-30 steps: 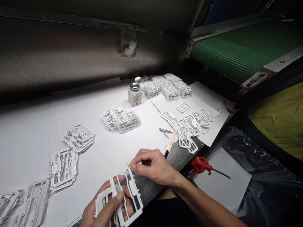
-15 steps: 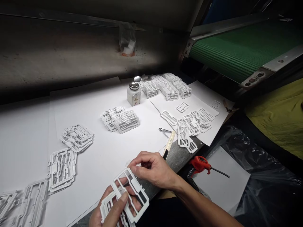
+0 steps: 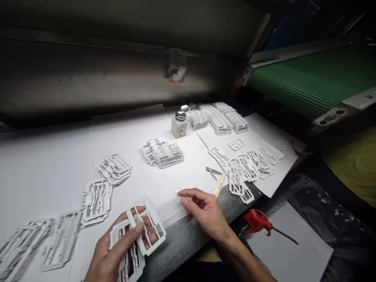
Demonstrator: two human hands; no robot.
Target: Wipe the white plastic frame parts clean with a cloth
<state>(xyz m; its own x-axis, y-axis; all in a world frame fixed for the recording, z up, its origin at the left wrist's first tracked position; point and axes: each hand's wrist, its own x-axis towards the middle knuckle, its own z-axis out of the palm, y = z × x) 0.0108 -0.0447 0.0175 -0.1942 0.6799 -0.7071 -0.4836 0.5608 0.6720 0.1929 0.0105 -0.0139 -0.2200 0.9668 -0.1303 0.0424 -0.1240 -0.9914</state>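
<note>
Left grip: the left hand clamps a fanned bunch of white plastic frames, thumb pressed across the top frame, fingers curled beneath.
Left pose: palm turned up and tilted toward the camera, wrist coming in from the bottom edge of the view, hand hanging over the near edge of the worktop.
Right grip: the right hand pinches a small white piece between thumb and forefinger (too small to tell what it is), the other fingers folded loosely.
Right pose: forearm running in from the lower right, knuckles up, fingertips resting at the near edge of the white sheet.
Near the right hand: a cream-handled knife just beside the knuckles, metal tweezers beyond it.
Left part of the worktop: single frames and low stacks in a row toward the near left corner.
Middle: a squat stack of frames.
Far edge: a white dispenser bottle with a metal top, beside rows of upright packed frames.
Right edge: loose frames on a separate sheet.
Below the worktop: a red-handled tool on paper.
Room: a green conveyor belt to the right, a dark metal wall behind.
</note>
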